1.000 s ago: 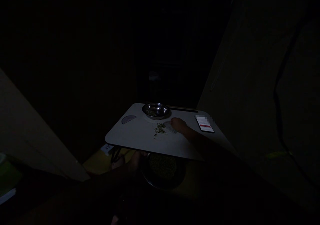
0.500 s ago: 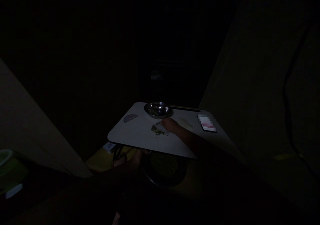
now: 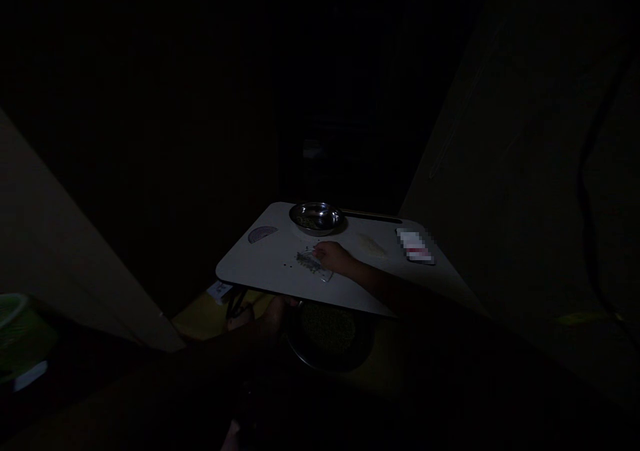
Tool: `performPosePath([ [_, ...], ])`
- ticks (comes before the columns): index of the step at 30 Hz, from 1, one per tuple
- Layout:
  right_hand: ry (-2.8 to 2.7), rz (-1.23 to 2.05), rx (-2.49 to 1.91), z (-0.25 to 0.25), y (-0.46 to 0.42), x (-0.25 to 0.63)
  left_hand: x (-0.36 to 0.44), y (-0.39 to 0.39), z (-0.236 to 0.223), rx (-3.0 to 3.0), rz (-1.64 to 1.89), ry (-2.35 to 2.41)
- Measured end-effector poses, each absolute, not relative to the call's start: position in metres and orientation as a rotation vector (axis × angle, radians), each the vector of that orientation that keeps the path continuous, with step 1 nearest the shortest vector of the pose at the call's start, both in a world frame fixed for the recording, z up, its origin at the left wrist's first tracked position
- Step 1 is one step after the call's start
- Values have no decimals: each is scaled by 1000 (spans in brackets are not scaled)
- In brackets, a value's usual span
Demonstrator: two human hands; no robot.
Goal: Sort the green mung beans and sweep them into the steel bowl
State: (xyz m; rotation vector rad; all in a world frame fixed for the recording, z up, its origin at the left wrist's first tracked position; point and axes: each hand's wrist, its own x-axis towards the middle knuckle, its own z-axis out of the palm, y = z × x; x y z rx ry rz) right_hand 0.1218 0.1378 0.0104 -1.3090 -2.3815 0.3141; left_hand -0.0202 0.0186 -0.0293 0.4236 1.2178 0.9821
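Left hand [image 3: 270, 316] under white tray [image 3: 250, 271] front edge, grip too dark to tell. Crushed green bits [image 3: 306, 261] on tray, along clear film [image 3: 324, 275]. Steel bowl [image 3: 317, 219] behind; dark plate [image 3: 327, 334] below tray. Right hand [image 3: 334, 257] curled on film, no clear grip. Phone [image 3: 416, 247] far right.

Very dim, murky view; only the pale tabletop [image 3: 260, 271] catches faint light.

The right forearm [image 3: 380, 279] reaches in from the lower right, low and nearly level, with the right hand [image 3: 334, 257] curled loosely, its fingers [image 3: 321, 253] pointing left. The left hand [image 3: 273, 317] sits lower, near the middle of the view, dim and half in shadow, its fingers raised.
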Motion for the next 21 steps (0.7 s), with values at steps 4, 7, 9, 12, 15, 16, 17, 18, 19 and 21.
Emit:
performPosePath([
  [4, -2447, 416, -1312, -2, 126, 124, -19, 18, -29, 463, 978, 1280],
  [7, -2456, 407, -1339, -5, 126, 129, -18, 19, -28, 459, 968, 1387],
  [9, -2460, 375, -1349, -5, 129, 136, -18, 19, -26, 493, 953, 1308],
  [12, -2450, 319, -1418, -3, 133, 150, -18, 19, -23, 493, 957, 1213],
  [15, -2446, 287, -1467, 0, 137, 162, -18, 19, -22, 466, 951, 1206],
  [16, -2447, 280, -1472, 2, 138, 165, -18, 19, -22, 461, 944, 1203],
  [17, -2446, 272, -1481, 3, 139, 168, -18, 19, -22, 457, 944, 1197],
  [18, -2446, 262, -1492, 3, 140, 171, -18, 19, -22, 454, 946, 1196],
  [19, -2440, 249, -1509, 4, 142, 174, -18, 19, -23, 455, 953, 1191],
  [21, -2416, 226, -1546, 5, 145, 179, -18, 19, -23, 460, 966, 1188],
])
